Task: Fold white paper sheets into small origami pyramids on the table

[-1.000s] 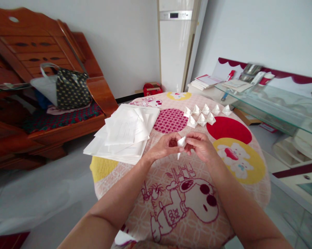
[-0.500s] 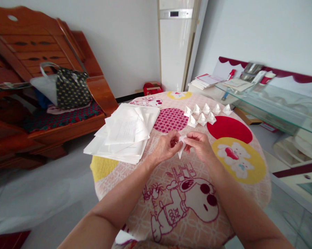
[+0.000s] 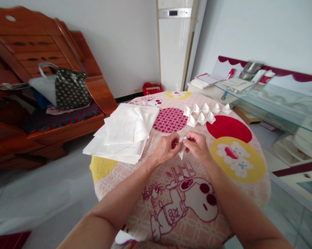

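Observation:
A small white piece of folded paper (image 3: pixel 182 152) is pinched between both hands over the middle of the table, its narrow point hanging down. My left hand (image 3: pixel 167 148) grips it from the left with thumb and fingers closed. From the right, my right hand (image 3: pixel 197 145) pinches its upper edge. Beyond the hands, several small folded paper shapes (image 3: pixel 201 118) with peaked tops stand in rows. To the left lies a stack of white paper sheets (image 3: pixel 125 131), loosely piled, some with faint printing.
A patterned cloth (image 3: pixel 179 221) covers the round table. At right, a glass shelf (image 3: pixel 275 103) holds a metal container and a cup, beside a paper stack (image 3: pixel 204 81). A wooden bench (image 3: pixel 93 90) with a dotted bag (image 3: pixel 71 86) stands left. A tall white cabinet unit (image 3: pixel 174 48) is behind.
The fingers of my right hand have curled in closer around the folded paper. Both hands stay in nearly the same place, and the paper rows and stack have not moved.

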A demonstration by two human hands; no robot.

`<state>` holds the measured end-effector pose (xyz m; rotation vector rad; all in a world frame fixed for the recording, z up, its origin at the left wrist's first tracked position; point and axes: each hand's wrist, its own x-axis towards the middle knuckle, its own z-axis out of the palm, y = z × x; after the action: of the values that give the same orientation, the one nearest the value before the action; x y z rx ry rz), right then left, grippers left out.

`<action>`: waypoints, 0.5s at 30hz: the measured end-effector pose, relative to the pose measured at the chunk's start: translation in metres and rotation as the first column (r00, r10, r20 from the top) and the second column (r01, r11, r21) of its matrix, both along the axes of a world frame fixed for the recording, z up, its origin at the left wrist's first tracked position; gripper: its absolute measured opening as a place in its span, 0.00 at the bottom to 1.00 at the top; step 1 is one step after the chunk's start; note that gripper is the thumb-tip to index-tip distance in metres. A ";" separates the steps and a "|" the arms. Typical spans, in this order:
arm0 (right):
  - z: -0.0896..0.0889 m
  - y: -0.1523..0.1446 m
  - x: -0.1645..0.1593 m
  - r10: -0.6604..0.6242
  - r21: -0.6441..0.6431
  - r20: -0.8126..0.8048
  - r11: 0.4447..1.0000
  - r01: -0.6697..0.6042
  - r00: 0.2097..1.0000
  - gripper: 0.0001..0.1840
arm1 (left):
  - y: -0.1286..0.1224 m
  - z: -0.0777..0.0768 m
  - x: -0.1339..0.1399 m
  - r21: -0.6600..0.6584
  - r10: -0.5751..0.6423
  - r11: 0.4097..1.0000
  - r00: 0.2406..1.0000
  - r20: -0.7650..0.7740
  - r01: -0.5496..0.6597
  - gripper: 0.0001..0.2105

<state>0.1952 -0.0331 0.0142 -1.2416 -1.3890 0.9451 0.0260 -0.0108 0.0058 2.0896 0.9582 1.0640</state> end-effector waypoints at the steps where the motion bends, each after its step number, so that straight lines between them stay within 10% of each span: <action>1: -0.001 0.000 0.000 -0.008 0.007 0.011 1.000 0.008 1.000 0.08 | 0.000 0.000 0.000 -0.018 -0.014 1.000 1.000 0.012 0.014 0.10; 15: -0.002 -0.001 0.002 -0.012 0.024 0.026 1.000 0.011 1.000 0.09 | 0.001 -0.003 -0.002 -0.232 -0.112 0.958 0.967 0.229 0.166 0.13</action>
<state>0.1967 -0.0339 0.0120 -1.2470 -1.4083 0.9044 0.0242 -0.0100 0.0031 1.7691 0.7815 1.0148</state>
